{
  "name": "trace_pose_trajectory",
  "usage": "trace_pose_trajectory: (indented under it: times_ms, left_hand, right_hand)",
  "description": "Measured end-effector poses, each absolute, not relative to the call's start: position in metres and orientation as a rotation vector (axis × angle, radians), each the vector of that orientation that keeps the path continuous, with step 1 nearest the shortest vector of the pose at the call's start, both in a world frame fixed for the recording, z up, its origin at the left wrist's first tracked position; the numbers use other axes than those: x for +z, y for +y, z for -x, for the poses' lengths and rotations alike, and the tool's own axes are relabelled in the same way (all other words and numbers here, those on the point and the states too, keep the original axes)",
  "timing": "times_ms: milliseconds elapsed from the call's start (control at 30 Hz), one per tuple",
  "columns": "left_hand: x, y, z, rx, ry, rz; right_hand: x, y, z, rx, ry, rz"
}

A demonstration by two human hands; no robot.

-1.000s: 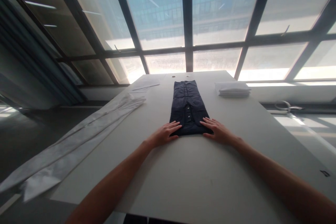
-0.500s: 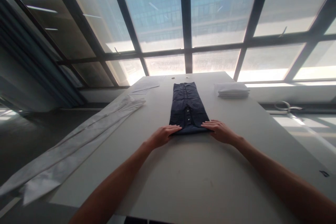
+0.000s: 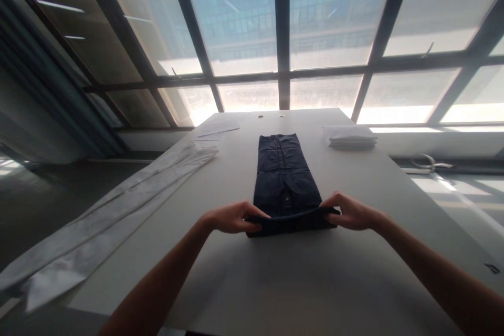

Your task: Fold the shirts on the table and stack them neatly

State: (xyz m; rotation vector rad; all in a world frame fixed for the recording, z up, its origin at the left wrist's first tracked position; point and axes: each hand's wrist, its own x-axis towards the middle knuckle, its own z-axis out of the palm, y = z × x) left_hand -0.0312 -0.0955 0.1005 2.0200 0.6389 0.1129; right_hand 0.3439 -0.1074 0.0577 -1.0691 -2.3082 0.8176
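A dark navy shirt (image 3: 285,176), folded into a long strip with a button placket down its middle, lies lengthwise on the white table (image 3: 299,278). Its near edge is raised a little and bent up into a band across the front. My left hand (image 3: 236,217) pinches the left corner of that band, thumb on the near side and fingers behind it. At the opposite corner, my right hand (image 3: 346,211) grips the band in the same way. One button shows just beyond the raised edge.
White cloth (image 3: 129,210) lies spread along the table's left side and hangs over the edge. A folded white stack (image 3: 350,137) sits at the far right. Flat white sheets (image 3: 216,127) lie at the far left. Large windows (image 3: 323,21) rise behind the table.
Both hands have gone from lying flat on the shirt's near end to pinching its corners. The near edge is now lifted, and the shirt has come closer to me.
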Motion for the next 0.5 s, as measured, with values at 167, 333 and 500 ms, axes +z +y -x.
trace_pose_trajectory:
  times_ms: [167, 333, 500]
  left_hand:
    - [0.109, -0.058, 0.037, 0.321, 0.726, -1.828]
    - [0.095, -0.005, 0.036, 0.643, 0.941, -1.683]
    - [0.062, 0.027, 0.025, 0.755, 1.255, -1.717]
  right_hand:
    - [0.069, -0.071, -0.338, 1.112, -2.091, 0.983]
    - [0.061, -0.017, -0.319, 1.023, -1.744, 1.139]
    - [0.034, 0.023, -0.304, 0.906, -1.625, 1.334]
